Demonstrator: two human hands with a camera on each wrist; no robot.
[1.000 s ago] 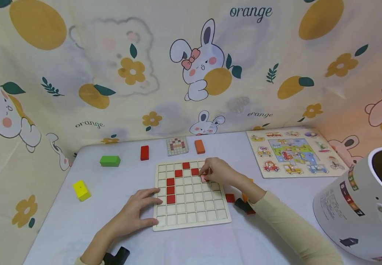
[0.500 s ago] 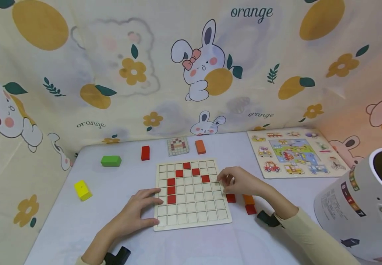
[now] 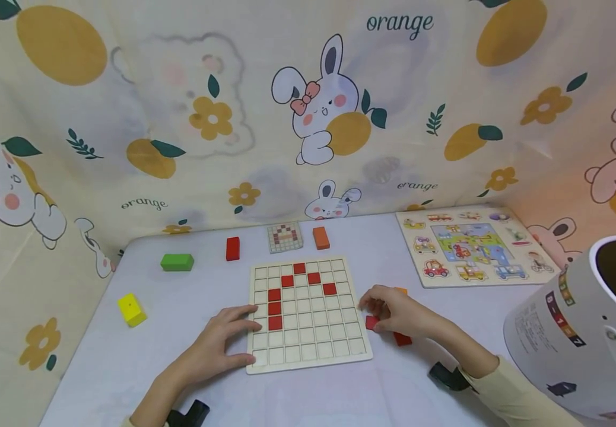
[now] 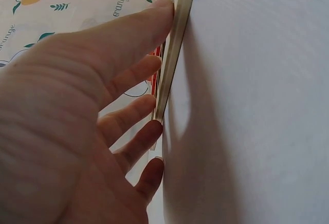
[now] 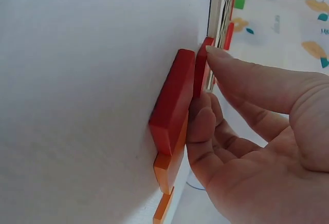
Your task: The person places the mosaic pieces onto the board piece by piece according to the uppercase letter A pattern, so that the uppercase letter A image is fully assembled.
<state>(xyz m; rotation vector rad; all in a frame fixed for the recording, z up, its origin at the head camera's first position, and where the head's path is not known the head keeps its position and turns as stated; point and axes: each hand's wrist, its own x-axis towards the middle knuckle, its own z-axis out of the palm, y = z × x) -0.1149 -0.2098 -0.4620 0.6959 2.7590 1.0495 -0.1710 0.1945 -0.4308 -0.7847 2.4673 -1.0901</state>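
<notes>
We are pinching a small red tile (image 5: 201,70) with our right hand (image 3: 399,314) just beside the grid board (image 3: 308,350), while our left hand (image 3: 222,341) is lying spread, pressing the board's left edge.

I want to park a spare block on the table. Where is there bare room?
Bare table lies between the green block, yellow block and grid board. Crowded: right of the board, where the right hand picks among loose tiles.
</notes>
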